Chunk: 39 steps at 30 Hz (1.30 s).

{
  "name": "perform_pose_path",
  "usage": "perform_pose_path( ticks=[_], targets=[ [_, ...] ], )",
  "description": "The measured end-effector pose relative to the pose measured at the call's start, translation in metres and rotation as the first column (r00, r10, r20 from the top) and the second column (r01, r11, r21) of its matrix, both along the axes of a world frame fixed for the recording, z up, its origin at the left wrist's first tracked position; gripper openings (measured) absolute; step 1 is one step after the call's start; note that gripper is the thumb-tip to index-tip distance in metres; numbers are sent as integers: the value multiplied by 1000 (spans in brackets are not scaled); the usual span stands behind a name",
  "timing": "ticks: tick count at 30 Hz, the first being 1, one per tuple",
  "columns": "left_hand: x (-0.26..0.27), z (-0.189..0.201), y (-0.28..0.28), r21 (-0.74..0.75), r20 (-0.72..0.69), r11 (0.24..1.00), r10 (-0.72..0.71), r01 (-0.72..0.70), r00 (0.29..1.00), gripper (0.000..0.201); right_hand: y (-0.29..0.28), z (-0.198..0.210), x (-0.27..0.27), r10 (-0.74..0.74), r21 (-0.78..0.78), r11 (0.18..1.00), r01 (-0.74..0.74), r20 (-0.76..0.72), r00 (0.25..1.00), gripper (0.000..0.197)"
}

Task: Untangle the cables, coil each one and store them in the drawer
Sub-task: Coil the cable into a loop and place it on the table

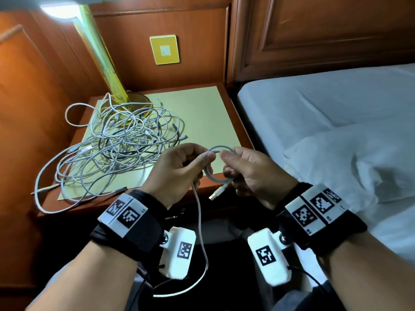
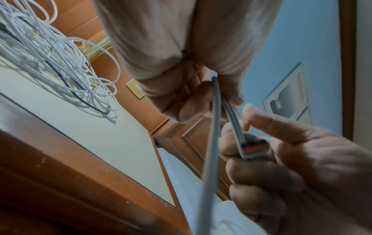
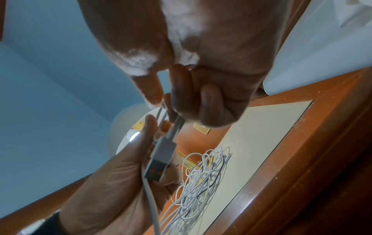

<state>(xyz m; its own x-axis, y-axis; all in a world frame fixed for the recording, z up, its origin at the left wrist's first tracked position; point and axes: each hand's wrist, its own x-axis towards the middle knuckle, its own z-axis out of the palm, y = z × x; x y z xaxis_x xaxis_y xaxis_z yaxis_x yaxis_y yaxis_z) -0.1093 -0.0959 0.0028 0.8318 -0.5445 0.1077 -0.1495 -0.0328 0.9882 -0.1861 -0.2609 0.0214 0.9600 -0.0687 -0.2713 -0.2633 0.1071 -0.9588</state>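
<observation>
Both hands hold one white cable (image 1: 215,176) in the air in front of the nightstand. It forms a small coil between them. My left hand (image 1: 179,169) pinches the coil's left side, and the loose length (image 1: 202,243) hangs down from it toward my lap. My right hand (image 1: 249,169) grips the coil's right side, and the USB plug (image 1: 214,195) sticks out below it. The plug (image 3: 159,160) and the strands (image 2: 215,111) also show in the wrist views. A tangled heap of white and black cables (image 1: 119,140) lies on the nightstand top (image 1: 202,108). No drawer front is plainly in view.
A yellow lamp base and stem (image 1: 116,86) stands at the nightstand's back left, with cables draped around it. A yellow wall switch (image 1: 165,49) sits on the wood panelling. A bed with white sheets (image 1: 336,122) fills the right side.
</observation>
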Motion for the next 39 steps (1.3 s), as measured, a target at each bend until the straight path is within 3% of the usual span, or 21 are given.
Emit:
perform_pose_path(
  ticks=[4, 9, 13, 16, 18, 23, 29, 33, 39],
  targets=[
    [-4, -1, -6, 70, 39, 996, 57, -59, 998, 35, 2, -4, -1, 32, -107, 994, -28, 34, 999, 29],
    [-5, -1, -5, 71, 86, 996, 40, -46, 996, 23, 3, -5, -1, -19, -114, 993, 24, 39, 999, 34],
    [-4, 0, -4, -61, -84, 998, 19, -24, 996, 35, -1, -1, 1, -107, -10, 994, 108, 8, 994, 33],
    [-4, 3, -4, -196, -253, 979, 1, -52, 967, 27, -3, 3, 1, -101, 51, 994, 101, -6, 995, 33],
    [-4, 4, -4, -231, -295, 970, 0, -71, 956, 20, -1, 3, 0, -85, 31, 996, 85, -2, 996, 34],
    [-4, 3, -4, -131, -176, 988, 59, -82, 983, 18, 0, -4, 1, -80, -40, 996, 82, 43, 996, 37],
    [2, 2, 0, 10, 100, 966, 255, -257, 962, 6, 4, -3, 2, -125, 23, 992, 124, 69, 990, 37],
    [2, 2, 0, 16, 124, 968, 246, -250, 961, 20, 4, -5, 3, -163, 73, 985, 155, 109, 981, 36],
    [-2, -2, -5, -55, 27, 965, 259, -257, 966, 27, 9, -4, 2, -126, 178, 978, 107, 98, 987, 35]
  ],
)
